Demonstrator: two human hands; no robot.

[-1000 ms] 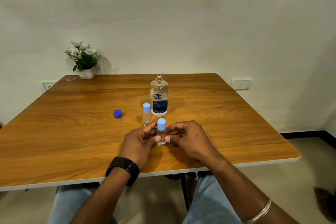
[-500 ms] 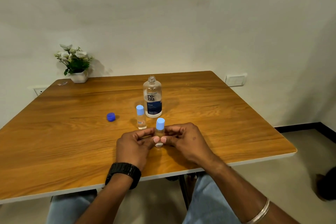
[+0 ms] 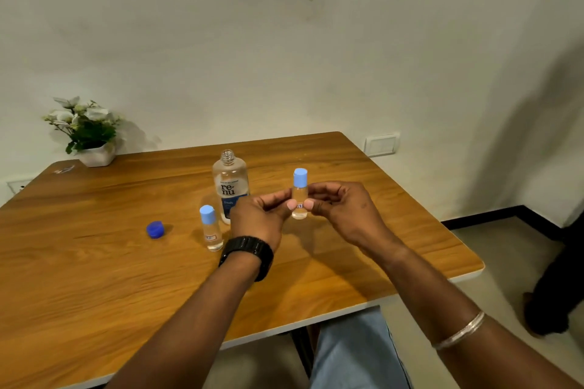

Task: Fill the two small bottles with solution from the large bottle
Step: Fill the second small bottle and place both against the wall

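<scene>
Both hands pinch one small bottle (image 3: 299, 199) between them above the table (image 3: 94, 278): the left hand (image 3: 257, 218) grips its left side with thumb and fingertips, the right hand (image 3: 343, 211) its right side. Its light-blue cap (image 3: 300, 177) is on, so no pouring can begin. The large bottle (image 3: 230, 186) stands uncapped just behind the left hand, and I judge that the main risk: a careless wrist could knock it over and spill the solution. The second small bottle (image 3: 210, 229), capped, stands just left of the left wrist and could topple likewise. The loose blue cap (image 3: 155, 229) lies well left and may roll.
</scene>
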